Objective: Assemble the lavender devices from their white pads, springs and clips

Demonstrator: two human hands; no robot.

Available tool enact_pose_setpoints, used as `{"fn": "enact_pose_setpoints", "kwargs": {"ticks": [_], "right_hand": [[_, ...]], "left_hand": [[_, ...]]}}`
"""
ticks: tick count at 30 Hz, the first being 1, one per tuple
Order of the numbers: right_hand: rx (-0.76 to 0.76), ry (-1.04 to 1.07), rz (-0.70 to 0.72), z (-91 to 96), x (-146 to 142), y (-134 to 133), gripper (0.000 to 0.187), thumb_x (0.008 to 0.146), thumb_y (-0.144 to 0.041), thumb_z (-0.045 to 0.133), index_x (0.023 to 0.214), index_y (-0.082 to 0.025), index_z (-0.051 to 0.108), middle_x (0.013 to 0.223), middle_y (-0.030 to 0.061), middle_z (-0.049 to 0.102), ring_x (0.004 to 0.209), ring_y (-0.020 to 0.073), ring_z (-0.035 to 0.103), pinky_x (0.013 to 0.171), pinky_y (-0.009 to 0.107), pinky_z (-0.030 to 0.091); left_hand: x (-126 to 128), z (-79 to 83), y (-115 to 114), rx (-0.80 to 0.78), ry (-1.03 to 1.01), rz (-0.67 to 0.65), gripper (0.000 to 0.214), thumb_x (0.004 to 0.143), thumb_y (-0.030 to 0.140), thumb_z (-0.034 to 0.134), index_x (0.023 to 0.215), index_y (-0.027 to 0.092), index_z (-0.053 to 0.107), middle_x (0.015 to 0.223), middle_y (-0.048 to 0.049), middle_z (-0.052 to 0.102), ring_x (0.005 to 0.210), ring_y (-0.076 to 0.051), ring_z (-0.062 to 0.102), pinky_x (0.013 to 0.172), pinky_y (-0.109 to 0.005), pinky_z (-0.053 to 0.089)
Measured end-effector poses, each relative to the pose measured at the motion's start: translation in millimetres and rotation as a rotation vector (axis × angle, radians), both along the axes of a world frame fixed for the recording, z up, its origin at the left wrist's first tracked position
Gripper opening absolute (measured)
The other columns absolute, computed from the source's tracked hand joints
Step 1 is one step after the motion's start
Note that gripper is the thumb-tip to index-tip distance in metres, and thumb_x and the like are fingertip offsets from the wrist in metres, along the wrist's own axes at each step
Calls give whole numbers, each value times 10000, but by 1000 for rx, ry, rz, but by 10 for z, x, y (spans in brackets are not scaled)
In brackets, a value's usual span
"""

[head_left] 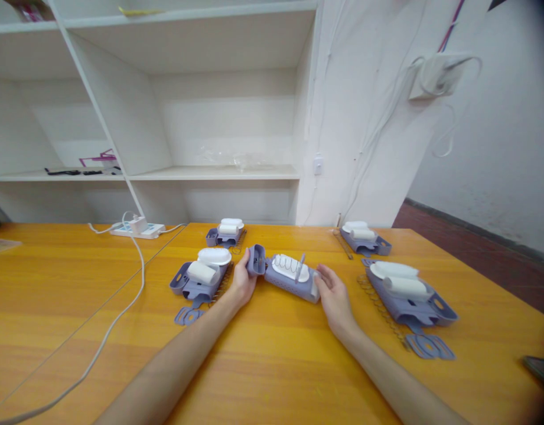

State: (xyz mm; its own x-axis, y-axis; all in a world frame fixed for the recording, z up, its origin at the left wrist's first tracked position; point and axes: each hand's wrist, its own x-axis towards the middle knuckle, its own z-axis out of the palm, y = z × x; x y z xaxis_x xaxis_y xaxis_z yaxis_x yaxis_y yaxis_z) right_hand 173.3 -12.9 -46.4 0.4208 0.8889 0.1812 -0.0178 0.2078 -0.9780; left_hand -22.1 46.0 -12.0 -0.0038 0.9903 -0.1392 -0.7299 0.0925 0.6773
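My left hand (pixel 244 280) is closed on a small grey-purple plastic box (pixel 256 261), held tilted above the table. Just right of it is a longer grey-purple plastic holder (pixel 289 284); whether the two are joined I cannot tell. On top of the holder lie a white oval piece (pixel 284 265) and looping metal wire, and a thin grey-purple part sticks up near its right end. My right hand (pixel 336 297) grips that right end, thumb and fingers around it, beside a whitish roll-like part (pixel 315 290).
Similar grey-purple sets with white rolls and ovals lie on the wooden table (pixel 272 378): a near-left set (pixel 201 284), far-left set (pixel 226 236), far-right set (pixel 364 242) and near-right set (pixel 409 301). A white cable (pixel 141 283) runs from a power strip (pixel 147 230).
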Motion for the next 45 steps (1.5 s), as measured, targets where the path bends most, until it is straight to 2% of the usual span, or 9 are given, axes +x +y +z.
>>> {"fn": "enact_pose_setpoints", "kwargs": {"ticks": [4, 7, 12, 21, 27, 30, 33, 41, 45], "right_hand": [[8, -38, 93, -31, 25, 17, 576, 678, -393, 662, 1197, -182, 525, 1307, 110, 505, 1188, 280, 478, 1008, 466, 364], [62, -269, 149, 10, 15, -25, 535, 709, -365, 634, 1198, -175, 530, 1284, 102, 514, 1192, 263, 467, 1028, 452, 338], [126, -718, 93, 103, -78, -124, 633, 640, -337, 688, 1229, -192, 505, 1212, 87, 479, 1158, 248, 453, 1036, 387, 328], [-68, -1009, -45, 127, 38, -81, 734, 617, -401, 706, 1265, -153, 467, 1138, 113, 472, 1073, 292, 482, 971, 397, 384], [-197, -976, -249, 123, 283, 33, 724, 598, -441, 700, 1218, -127, 499, 1101, 125, 470, 1029, 302, 507, 949, 409, 391], [-185, -924, -267, 109, 333, 65, 722, 587, -443, 705, 1209, -136, 505, 1086, 116, 476, 1029, 294, 510, 938, 401, 396], [-132, -854, -251, 94, 344, 75, 729, 576, -435, 714, 1205, -132, 505, 1084, 107, 479, 1025, 277, 514, 945, 386, 391], [-11, -722, -204, 74, 349, 72, 708, 568, -418, 736, 1175, -125, 521, 1094, 107, 472, 1014, 277, 508, 951, 425, 373], [45, -691, -167, 95, 346, 63, 676, 580, -404, 735, 1166, -144, 522, 1099, 87, 479, 1020, 259, 504, 942, 411, 382]], "left_hand": [[-38, -21, 45, 15, -42, -16, 213, 843, 309, 517, 828, 127, 626, 739, -36, 671, 614, -126, 611, 576, -233, 473], [-44, -41, 61, 14, -54, -19, 227, 854, 318, 498, 840, 129, 623, 751, -39, 673, 634, -129, 618, 607, -243, 487], [-26, -27, 44, 19, -35, -37, 239, 851, 331, 505, 844, 125, 627, 745, -47, 674, 635, -136, 621, 617, -250, 495], [14, -62, 12, 51, 84, -58, 347, 859, 430, 470, 896, 109, 595, 724, -82, 666, 640, -169, 646, 628, -281, 506], [40, -139, 56, 74, 186, 232, 307, 840, 486, 476, 937, 194, 467, 714, -16, 612, 610, -160, 629, 578, -330, 531], [43, -168, 82, 60, 203, 300, 296, 834, 489, 487, 951, 222, 438, 746, 11, 577, 608, -145, 619, 563, -322, 536], [43, -178, 90, 54, 206, 314, 297, 829, 489, 497, 962, 233, 428, 781, 16, 563, 623, -138, 619, 573, -319, 540], [32, -149, 62, 80, 192, 263, 346, 794, 519, 519, 901, 192, 480, 659, 16, 568, 559, -145, 615, 566, -322, 532], [27, -148, 66, 63, 192, 255, 341, 777, 493, 532, 878, 169, 506, 637, 7, 571, 510, -144, 600, 471, -262, 489]]}}
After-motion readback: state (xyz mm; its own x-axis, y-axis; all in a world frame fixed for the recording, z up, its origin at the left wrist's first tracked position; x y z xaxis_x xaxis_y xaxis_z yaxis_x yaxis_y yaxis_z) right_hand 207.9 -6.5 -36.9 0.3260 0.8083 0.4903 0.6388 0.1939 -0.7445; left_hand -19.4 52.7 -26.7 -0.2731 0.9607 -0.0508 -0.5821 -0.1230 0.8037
